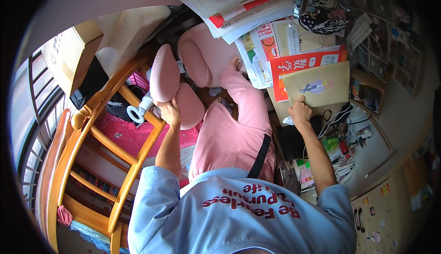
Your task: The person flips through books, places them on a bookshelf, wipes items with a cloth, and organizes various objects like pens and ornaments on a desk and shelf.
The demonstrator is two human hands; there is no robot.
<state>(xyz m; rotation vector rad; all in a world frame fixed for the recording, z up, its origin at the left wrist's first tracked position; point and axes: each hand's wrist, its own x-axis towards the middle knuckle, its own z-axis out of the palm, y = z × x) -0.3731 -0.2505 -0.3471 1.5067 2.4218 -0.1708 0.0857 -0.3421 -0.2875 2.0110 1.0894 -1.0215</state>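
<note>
My left hand (168, 110) grips the edge of a pink ribbed cushion on a chair back (164, 73), beside a light blue ring-shaped plastic part (136, 114). At the right, my right hand (300, 112) holds the near edge of a beige booklet with a small cartoon figure (318, 83). The booklet lies tilted over a red book (279, 82) that bears writing. Further back are loose papers (255, 59) and a tall stack of papers and books (237, 9). The pink chair seat (220, 51) is ahead, with one bare foot on it.
A wooden ladder (129, 157) of a bunk bed stands at the left, near a cardboard box (74, 54). On the right, the desk holds cables (332, 121), a black pad (293, 140), a wood-framed mirror (367, 94) and clutter. A beaded black-and-white item (324, 21) lies at the back.
</note>
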